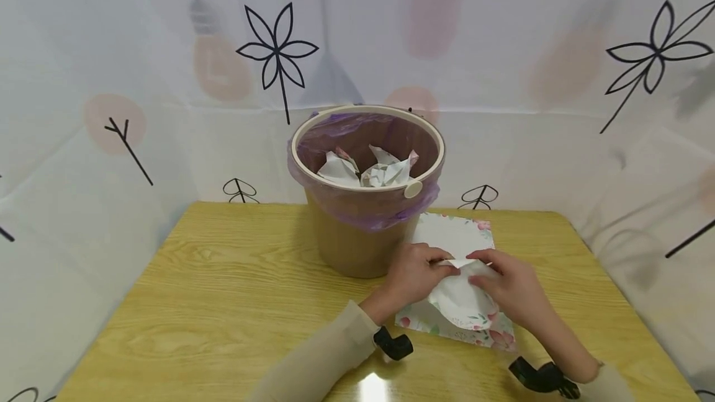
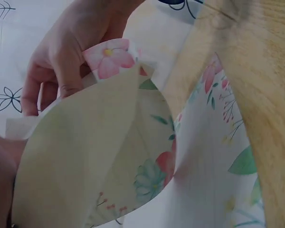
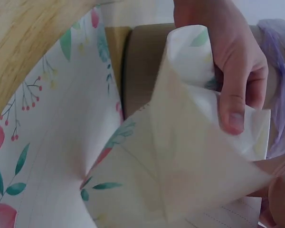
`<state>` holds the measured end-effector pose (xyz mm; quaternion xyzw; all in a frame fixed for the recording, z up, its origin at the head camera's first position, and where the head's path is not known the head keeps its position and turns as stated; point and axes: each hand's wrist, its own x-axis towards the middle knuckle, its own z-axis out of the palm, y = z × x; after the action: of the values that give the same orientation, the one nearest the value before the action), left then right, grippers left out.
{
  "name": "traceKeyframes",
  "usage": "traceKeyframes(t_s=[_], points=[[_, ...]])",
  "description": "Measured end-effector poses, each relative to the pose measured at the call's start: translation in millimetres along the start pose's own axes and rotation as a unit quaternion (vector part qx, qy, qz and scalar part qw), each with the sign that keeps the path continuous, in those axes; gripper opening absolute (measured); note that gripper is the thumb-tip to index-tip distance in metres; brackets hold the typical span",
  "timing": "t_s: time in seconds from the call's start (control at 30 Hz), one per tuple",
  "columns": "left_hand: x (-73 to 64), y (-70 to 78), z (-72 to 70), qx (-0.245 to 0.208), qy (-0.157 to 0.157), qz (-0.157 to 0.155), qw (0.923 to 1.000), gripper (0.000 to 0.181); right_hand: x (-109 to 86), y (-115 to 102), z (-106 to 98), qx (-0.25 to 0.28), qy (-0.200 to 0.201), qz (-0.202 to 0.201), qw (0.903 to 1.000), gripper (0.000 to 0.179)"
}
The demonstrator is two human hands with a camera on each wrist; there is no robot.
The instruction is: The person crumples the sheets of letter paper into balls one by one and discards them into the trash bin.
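Note:
My left hand [image 1: 416,275] and right hand [image 1: 511,284] together hold a floral-bordered sheet of paper [image 1: 460,299], each pinching its upper part between thumb and fingers. The held sheet is bent over into a curved, partly crumpled shape, with its plain side bulging in the left wrist view. Beneath it, a second floral sheet [image 1: 455,234] lies flat on the table, partly covered by the hands and the held paper. In the right wrist view the left hand's thumb presses on a folded flap [image 3: 249,128]; the right hand shows only at the edge.
A brown bin [image 1: 352,241] with a cream rim and a purple liner bag [image 1: 368,219] stands just left of and behind the hands. Several crumpled papers [image 1: 385,172] lie inside it. The wooden table [image 1: 223,303] meets a patterned cloth backdrop [image 1: 357,36].

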<state>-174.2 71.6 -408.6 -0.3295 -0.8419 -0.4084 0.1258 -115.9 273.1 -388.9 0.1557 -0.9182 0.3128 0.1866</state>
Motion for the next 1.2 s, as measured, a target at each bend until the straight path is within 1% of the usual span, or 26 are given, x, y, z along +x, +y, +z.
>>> traceKeyframes(t_s=[0.1, 0.2, 0.27, 0.3, 0.37, 0.43, 0.47, 0.5, 0.57, 0.6, 0.7, 0.77, 0.83, 0.87, 0.93, 1.0, 1.07, 1.13, 1.2], points=[[0.2, -3.1, -3.8, -0.046, -0.036, 0.017, 0.9982, 0.014, 0.9, 2.7, -0.1, 0.006, 0.026, -0.024, 0.9994, 0.033], [0.1, -8.7, -11.1, -0.093, -0.083, 0.055, 0.9907, 0.017, 2.3, 7.7, -0.9, 0.019, 0.044, -0.052, 0.9975, 0.035], [-0.1, -12.3, -16.6, -0.121, -0.119, 0.092, 0.9812, 0.025, 2.4, 11.0, -1.7, 0.028, 0.054, -0.068, 0.9958, 0.036], [0.0, -13.8, -19.6, -0.135, -0.138, 0.111, 0.9749, 0.03, 2.4, 12.1, -2.3, 0.033, 0.057, -0.076, 0.995, 0.037], [0.4, -16.5, -24.9, -0.147, -0.176, 0.146, 0.9625, 0.043, 2.6, 13.9, -3.4, 0.037, 0.061, -0.088, 0.9936, 0.038], [1.2, -18.0, -28.8, -0.169, -0.204, 0.167, 0.9497, 0.052, 2.8, 14.4, -4.5, 0.043, 0.061, -0.096, 0.9926, 0.041], [1.5, -18.4, -30.0, -0.176, -0.211, 0.175, 0.9453, 0.053, 3.1, 14.4, -4.9, 0.052, 0.058, -0.101, 0.9918, 0.042], [1.5, -18.1, -30.9, -0.19, -0.214, 0.175, 0.9421, 0.054, 3.6, 14.2, -5.1, 0.061, 0.052, -0.108, 0.9909, 0.043], [1.4, -17.6, -30.4, -0.21, -0.204, 0.165, 0.942, 0.047, 5.1, 13.9, -4.6, 0.083, 0.041, -0.125, 0.9879, 0.045], [1.3, -17.1, -29.5, -0.218, -0.196, 0.157, 0.9432, 0.043, 6.1, 13.7, -4.0, 0.092, 0.038, -0.135, 0.9858, 0.046], [1.1, -15.1, -25.4, -0.212, -0.152, 0.14, 0.9552, 0.036, 8.7, 13.1, -1.7, 0.105, 0.044, -0.166, 0.9796, 0.048], [0.8, -14.2, -22.5, -0.197, -0.121, 0.133, 0.9637, 0.035, 9.7, 13.5, -0.5, 0.107, 0.06, -0.181, 0.9758, 0.05], [0.6, -13.7, -20.5, -0.181, -0.099, 0.14, 0.9684, 0.034, 10.0, 15.8, 0.9, 0.112, 0.077, -0.194, 0.9716, 0.044], [0.7, -12.7, -20.4, -0.17, -0.091, 0.153, 0.9691, 0.032, 10.0, 16.7, 1.2, 0.112, 0.084, -0.199, 0.9699, 0.045], [1.1, -10.4, -20.6, -0.143, -0.082, 0.182, 0.9692, 0.029, 9.0, 17.6, 2.3, 0.118, 0.096, -0.195, 0.9689, 0.045], [2.0, -8.4, -20.7, -0.113, -0.071, 0.214, 0.9676, 0.025, 6.9, 17.1, 4.1, 0.116, 0.108, -0.184, 0.9701, 0.042], [3.3, -6.0, -21.2, -0.083, -0.053, 0.233, 0.9674, 0.022, 4.5, 14.9, 6.2, 0.112, 0.118, -0.168, 0.9722, 0.047], [4.5, -5.4, -20.6, -0.073, -0.037, 0.23, 0.9698, 0.019, 2.5, 13.4, 9.6, 0.111, 0.129, -0.162, 0.972, 0.045], [5.3, -5.5, -20.0, -0.076, -0.024, 0.219, 0.9725, 0.018, 1.1, 12.2, 12.7, 0.112, 0.129, -0.162, 0.972, 0.044]])
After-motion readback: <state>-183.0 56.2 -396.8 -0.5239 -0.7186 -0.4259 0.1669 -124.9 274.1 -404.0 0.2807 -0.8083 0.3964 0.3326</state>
